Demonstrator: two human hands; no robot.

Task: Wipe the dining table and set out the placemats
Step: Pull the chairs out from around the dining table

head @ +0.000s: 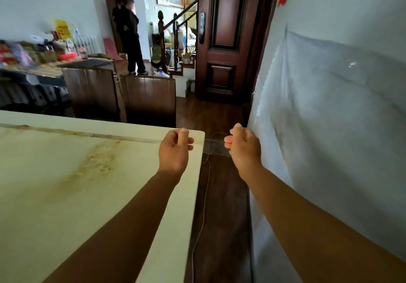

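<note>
Table (87, 194) corner under curled left hand (174, 148)

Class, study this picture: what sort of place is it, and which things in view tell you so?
Most likely a lived-in home, in its dining area. A pale dining table stands near a dark wooden entry door, and a staircase with a wooden banister leads up behind.
</note>
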